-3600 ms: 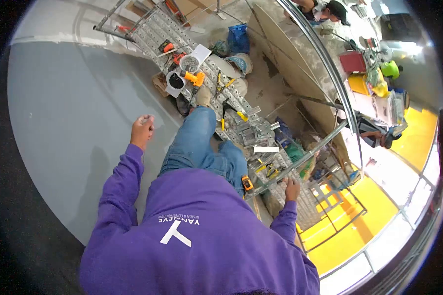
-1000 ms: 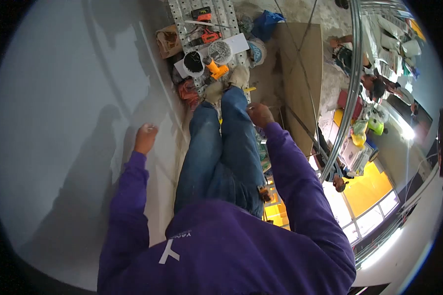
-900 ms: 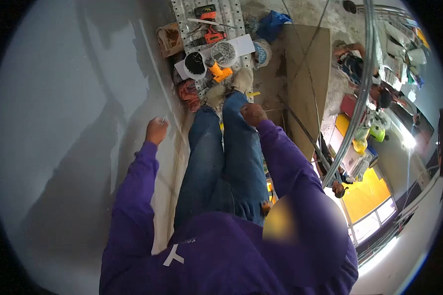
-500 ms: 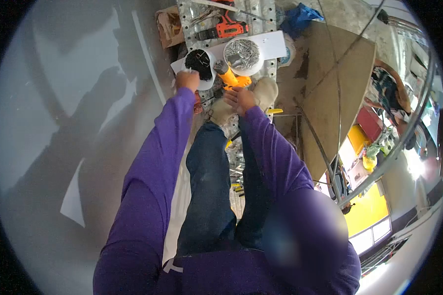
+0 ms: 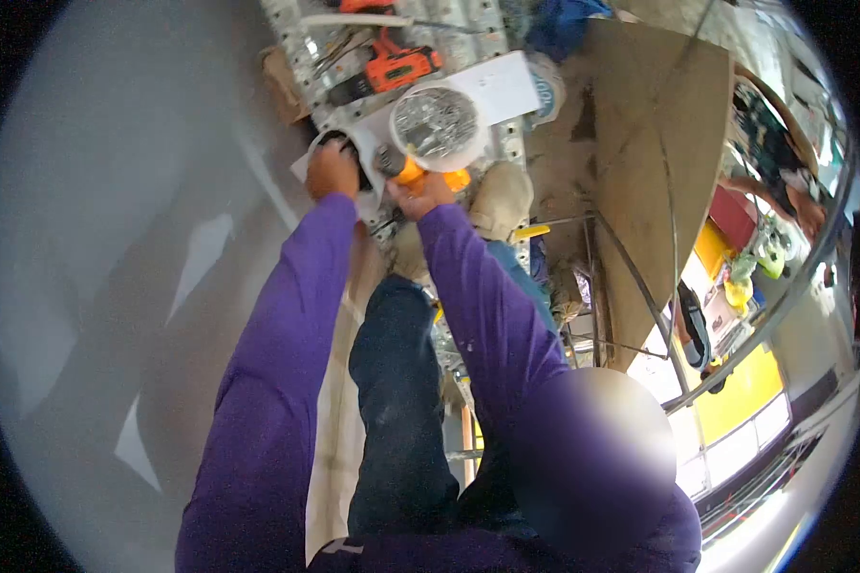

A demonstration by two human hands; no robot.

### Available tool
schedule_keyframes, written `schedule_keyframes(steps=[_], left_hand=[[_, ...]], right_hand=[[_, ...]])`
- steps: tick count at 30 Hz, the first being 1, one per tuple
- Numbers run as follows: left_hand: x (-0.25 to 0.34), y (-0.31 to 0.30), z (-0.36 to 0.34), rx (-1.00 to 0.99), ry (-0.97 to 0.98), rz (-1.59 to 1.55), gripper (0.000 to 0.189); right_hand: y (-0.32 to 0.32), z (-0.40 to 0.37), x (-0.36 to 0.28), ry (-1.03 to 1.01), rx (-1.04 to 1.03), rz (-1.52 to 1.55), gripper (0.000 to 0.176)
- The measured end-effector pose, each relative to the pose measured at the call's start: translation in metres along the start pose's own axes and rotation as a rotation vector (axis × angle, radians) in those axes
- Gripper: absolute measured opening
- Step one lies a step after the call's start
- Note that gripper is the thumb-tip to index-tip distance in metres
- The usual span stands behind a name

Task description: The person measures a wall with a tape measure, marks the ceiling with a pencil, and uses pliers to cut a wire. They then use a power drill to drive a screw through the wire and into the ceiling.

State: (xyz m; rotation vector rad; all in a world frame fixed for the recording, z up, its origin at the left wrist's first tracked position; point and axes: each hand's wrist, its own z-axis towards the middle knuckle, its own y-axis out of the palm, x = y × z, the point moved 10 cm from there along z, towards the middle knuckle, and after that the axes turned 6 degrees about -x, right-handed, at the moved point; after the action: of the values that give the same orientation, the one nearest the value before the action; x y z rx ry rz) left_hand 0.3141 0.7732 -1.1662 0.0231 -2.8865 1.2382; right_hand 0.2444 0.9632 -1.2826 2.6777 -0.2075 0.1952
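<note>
In the head view, your left hand (image 5: 333, 172) dips into the white tub (image 5: 346, 135) of dark screws at far centre; its grip can't be told. Just right, your right hand (image 5: 420, 193) closes around the yellow drill (image 5: 456, 179), beside the silver-screw tub (image 5: 478, 145).

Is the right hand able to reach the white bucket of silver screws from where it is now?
Probably yes. The right hand is at the yellow drill, just beside the white bucket, whose open top nothing covers.
</note>
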Motion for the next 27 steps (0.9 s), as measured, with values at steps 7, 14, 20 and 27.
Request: schedule_keyframes(steps=[7,14,20,27], left_hand=[[-0.005,0.008,0.01,-0.069,0.11,0.04,0.029],[0.001,-0.002,-0.014,-0.17,0.093,0.212,0.028],[-0.039,-0.021,-0.059,0.008,0.259,-0.124,0.029],[-0.05,-0.248,-0.259,0.152,0.163,-0.492,0.018]], right_hand=[[-0.037,-0.098,-0.012,-0.291,0.46,-0.288,0.031],[-0.013,-0.169,-0.003,-0.011,0.458,-0.22,0.033],[0.061,-0.283,-0.036,0.076,0.312,-0.617,0.035],[0.188,-0.469,-0.048,0.021,-0.061,-0.959,0.034]])
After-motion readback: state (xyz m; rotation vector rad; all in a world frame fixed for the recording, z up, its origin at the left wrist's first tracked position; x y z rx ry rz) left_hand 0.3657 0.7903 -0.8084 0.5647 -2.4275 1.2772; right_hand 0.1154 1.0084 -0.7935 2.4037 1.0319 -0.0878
